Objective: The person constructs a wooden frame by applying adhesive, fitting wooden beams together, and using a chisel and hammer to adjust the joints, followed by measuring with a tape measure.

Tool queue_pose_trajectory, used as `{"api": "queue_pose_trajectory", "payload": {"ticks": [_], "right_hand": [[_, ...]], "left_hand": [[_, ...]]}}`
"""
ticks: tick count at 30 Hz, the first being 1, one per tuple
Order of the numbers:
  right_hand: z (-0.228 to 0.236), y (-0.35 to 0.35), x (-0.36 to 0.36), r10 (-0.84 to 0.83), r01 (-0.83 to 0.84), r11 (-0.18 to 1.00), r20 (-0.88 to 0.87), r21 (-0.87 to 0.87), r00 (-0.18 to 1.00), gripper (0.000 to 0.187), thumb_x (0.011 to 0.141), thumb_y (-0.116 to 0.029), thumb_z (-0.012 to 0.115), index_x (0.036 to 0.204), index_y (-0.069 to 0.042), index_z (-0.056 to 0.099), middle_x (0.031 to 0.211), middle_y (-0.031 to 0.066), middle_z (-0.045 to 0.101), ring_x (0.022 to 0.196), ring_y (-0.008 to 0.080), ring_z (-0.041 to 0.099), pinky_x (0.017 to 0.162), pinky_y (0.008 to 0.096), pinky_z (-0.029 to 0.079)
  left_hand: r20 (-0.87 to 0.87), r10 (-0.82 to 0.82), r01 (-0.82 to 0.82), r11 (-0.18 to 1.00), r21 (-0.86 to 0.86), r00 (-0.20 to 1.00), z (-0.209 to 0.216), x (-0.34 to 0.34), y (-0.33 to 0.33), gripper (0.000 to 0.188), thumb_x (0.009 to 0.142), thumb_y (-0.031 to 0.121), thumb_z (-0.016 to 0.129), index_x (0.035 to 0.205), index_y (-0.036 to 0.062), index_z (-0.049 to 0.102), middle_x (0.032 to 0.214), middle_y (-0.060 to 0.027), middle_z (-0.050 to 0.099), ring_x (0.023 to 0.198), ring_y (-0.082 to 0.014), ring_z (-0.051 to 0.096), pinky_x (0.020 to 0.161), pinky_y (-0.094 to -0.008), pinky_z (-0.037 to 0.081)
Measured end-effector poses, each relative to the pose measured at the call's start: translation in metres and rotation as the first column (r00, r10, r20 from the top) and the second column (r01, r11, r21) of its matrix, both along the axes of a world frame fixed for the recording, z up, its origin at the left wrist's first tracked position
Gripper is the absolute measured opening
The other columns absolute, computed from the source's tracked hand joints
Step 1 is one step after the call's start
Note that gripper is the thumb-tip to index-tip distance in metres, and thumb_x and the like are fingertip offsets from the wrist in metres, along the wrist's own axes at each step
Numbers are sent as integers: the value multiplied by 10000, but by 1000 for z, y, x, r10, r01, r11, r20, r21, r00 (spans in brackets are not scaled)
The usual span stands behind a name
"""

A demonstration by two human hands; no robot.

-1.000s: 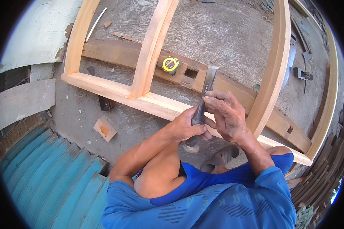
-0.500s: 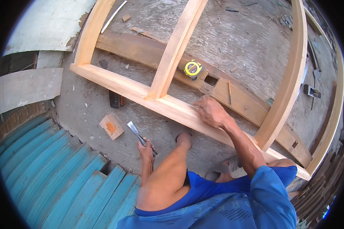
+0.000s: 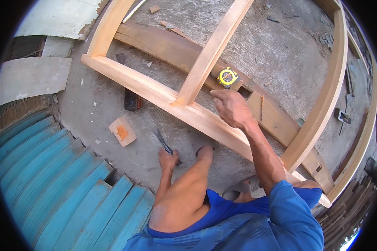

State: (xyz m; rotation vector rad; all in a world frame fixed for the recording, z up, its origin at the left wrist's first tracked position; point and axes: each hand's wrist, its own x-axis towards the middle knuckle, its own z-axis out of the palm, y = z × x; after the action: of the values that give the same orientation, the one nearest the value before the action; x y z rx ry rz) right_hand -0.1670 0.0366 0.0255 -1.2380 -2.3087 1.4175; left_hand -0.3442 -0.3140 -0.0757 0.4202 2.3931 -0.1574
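Note:
My left hand (image 3: 168,159) is closed around a chisel (image 3: 165,143), held low by my bent leg, its blade pointing up and away from me. My right hand (image 3: 232,109) is over the near rail of a pale wooden frame (image 3: 134,83), beside the joint with its middle crosspiece (image 3: 213,50). Its fingers are curled and the index reaches left; anything they pinch is hidden. Just beyond is a yellow and black tape measure (image 3: 227,77), resting on a brown notched timber (image 3: 163,46) under the frame. A pencil (image 3: 262,108) lies on that timber.
A wooden block with an orange patch (image 3: 122,131) and a dark tool (image 3: 132,100) lie on the floor at left. Blue slatted boards (image 3: 63,184) fill the lower left. A metal-bodied tool (image 3: 342,116) sits at far right, near stacked wood strips (image 3: 347,217).
My right hand has lifted off the frame's rail and moved toward the tape measure. My left hand has shifted slightly right and turned the chisel. The whole view has shifted a little.

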Motion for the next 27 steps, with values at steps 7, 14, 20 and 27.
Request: {"api": "queue_pose_trajectory", "payload": {"ticks": [7, 14, 20, 27], "right_hand": [[-23, 6, 124, -322, 280, 946, 576, 165, 751, 285, 888, -291, 685, 944, -14, 653, 927, 241, 707, 911, 439, 678, 819, 510, 518], [-47, -6, 131, -401, 354, 914, 559, 196, 726, 270, 906, -287, 656, 917, -20, 619, 901, 270, 685, 865, 464, 660, 794, 546, 495], [-3, -3, 87, -377, 451, 889, 435, -79, 818, 249, 935, -235, 576, 1002, 0, 622, 852, 286, 697, 854, 503, 673, 787, 558, 526], [29, -24, -29, -225, 414, 872, 536, -263, 814, 223, 901, -166, 550, 973, 34, 618, 843, 333, 681, 844, 508, 682, 784, 565, 538]], "left_hand": [[-490, -98, 361, 801, 478, 866, 53, -61, 85, 593, 917, 302, 676, 1348, -50, 474, 1328, -270, 520, 1252, -448, 469, 1080, -541, 347], [-758, -392, 852, 297, 431, 521, 111, -128, 286, 550, 969, 317, 608, 1394, 0, 462, 1305, -215, 577, 1211, -384, 524, 1066, -524, 358], [-409, -647, 758, 614, 220, 644, 83, -127, 312, 479, 983, 384, 558, 1355, 82, 572, 1180, -155, 694, 1082, -335, 622, 989, -484, 406], [-468, -627, 782, 495, 378, 623, 71, -154, 309, 395, 953, 343, 591, 1276, 121, 639, 1119, -97, 715, 1079, -312, 622, 985, -467, 406]]}}
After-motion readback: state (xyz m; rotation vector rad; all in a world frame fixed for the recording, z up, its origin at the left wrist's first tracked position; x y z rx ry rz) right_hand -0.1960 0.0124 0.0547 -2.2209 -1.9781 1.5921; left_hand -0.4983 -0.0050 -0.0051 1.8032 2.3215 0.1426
